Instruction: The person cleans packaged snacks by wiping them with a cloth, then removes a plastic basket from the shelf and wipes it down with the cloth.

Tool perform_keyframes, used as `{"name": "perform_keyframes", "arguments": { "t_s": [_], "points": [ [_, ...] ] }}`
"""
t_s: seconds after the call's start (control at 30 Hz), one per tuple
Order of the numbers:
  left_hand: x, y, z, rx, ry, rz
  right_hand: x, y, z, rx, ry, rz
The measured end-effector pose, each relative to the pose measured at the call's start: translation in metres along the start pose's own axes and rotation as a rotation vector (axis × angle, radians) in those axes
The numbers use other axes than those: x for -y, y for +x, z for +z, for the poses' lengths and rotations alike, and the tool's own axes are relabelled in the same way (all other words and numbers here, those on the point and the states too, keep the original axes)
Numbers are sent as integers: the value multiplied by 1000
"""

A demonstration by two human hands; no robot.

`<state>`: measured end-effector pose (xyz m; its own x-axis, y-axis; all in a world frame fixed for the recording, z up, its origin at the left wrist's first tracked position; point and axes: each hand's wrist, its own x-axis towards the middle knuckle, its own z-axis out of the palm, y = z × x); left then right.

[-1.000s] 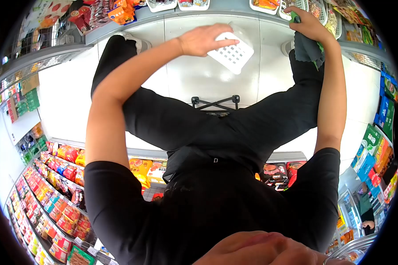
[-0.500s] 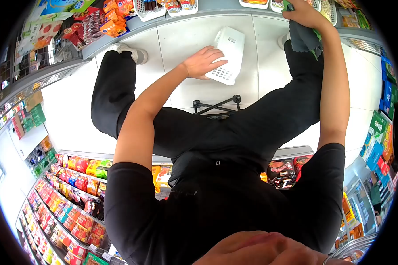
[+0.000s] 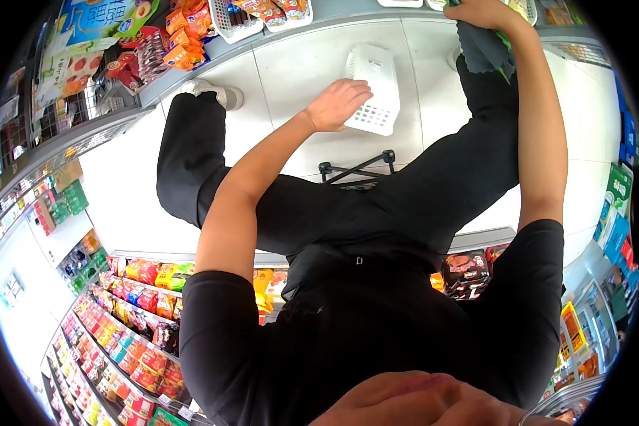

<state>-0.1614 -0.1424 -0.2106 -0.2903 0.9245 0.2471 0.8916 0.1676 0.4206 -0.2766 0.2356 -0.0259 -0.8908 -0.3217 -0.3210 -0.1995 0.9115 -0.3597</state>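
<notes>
Tilted above the pale floor, a white plastic basket (image 3: 373, 82) with a grid of holes is gripped at its near left side by my left hand (image 3: 339, 105). The fingers of that hand curl over the basket's edge. My right hand (image 3: 481, 13) is closed round a dark grey cloth (image 3: 484, 48) with a green edge. The cloth hangs down from it beside my right leg. This hand is up at the shelf edge, close to the white baskets there, and its fingertips are partly cut off by the top of the view.
A grey shelf (image 3: 334, 14) runs along the top, bearing white baskets of packets (image 3: 289, 18) and orange snack bags (image 3: 184, 42). A folding stool (image 3: 358, 169) is under me. Shelves of packaged food (image 3: 131, 341) stand behind on the left. Stacked boxes (image 3: 618, 206) are at the right.
The white basket has turned slightly, and my left hand has shifted with it, more of its back facing up. My right hand is slightly higher in view, still with the cloth. The whole view has shifted slightly.
</notes>
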Motion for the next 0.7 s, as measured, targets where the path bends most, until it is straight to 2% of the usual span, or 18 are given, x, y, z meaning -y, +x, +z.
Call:
{"name": "perform_keyframes", "arguments": {
  "t_s": [0.07, 0.17, 0.27, 0.33, 0.43, 0.5, 0.53, 0.57, 0.63, 0.67, 0.7],
  "points": [
    [1, 0, 1, -83, -18, 1, 0, -3, 3, 9, 0, -10],
    [-1, 4, -13, 81, 34, 27, 1, 0, -2, 23, -11, 4],
    [-5, 25, -37, 63, -80, -162, 3, -3, -4, 27, -14, 51],
    [1, 38, -64, -75, -115, -184, 11, -6, -8, 44, -36, 110],
    [5, 45, -118, -218, -78, -345, -6, 2, -3, -79, -68, -99],
    [-2, 54, -167, -105, -157, -591, 17, -4, -12, -115, -57, -25],
    [-6, 53, -182, -305, -188, -510, 36, -10, -19, -134, -66, 24],
    [-5, 56, -199, -314, -265, -616, 48, -14, -24, -154, -74, 78],
    [-9, 62, -234, -282, -415, -784, 56, -9, -36, -104, -61, -69],
    [2, 63, -241, -367, -369, -706, 70, -11, -49, -88, -85, -111],
    [8, 59, -245, -354, -375, -772, 85, -15, -58, -64, -106, -154]
  ]
}}
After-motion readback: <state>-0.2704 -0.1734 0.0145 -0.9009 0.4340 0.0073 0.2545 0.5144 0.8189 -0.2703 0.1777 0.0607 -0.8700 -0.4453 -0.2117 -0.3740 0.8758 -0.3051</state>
